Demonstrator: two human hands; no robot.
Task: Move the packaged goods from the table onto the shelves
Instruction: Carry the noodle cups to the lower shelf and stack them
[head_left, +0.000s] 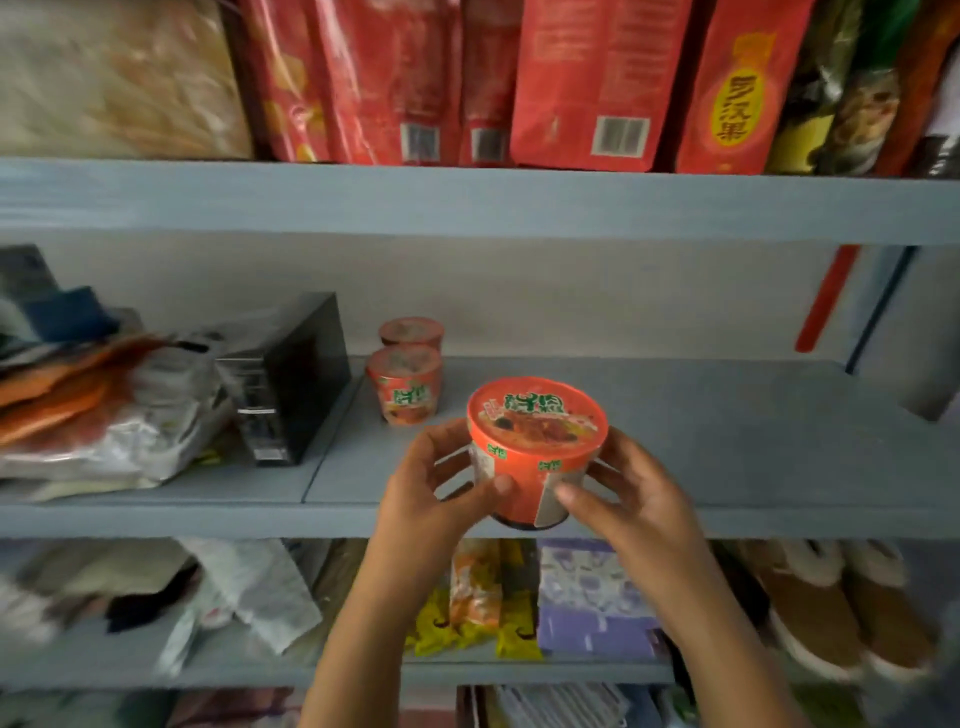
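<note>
**Both hands on a noodle cup at the lip of the middle shelf**

Forearms reach up from the bottom of the view, and between them I hold the noodle cup (537, 441). My left hand (434, 486) curls round its left side with the thumb pressed on the front wall. My right hand (626, 501) mirrors it on the right, thumb on the pale label panel. The cup stands nearly upright, lid tipped a little towards me, its axis running top to bottom.

It sits over the front edge of the middle shelf (727, 431); whether its base touches the board I cannot tell. Two matching cups (406, 387) stand ahead and to my left, one behind the other, just beside a black box (301, 374). Bare board lies straight ahead and to the right of them. By my judgement the move is a short push forward and slightly left, and my left hand is nearer that row.

Green characters on the orange lid are too blurred to read. On the upper shelf, red pouches (587, 83) show barcodes, and a red box (735, 104) carries a yellow oval reading 罗汉果.
</note>
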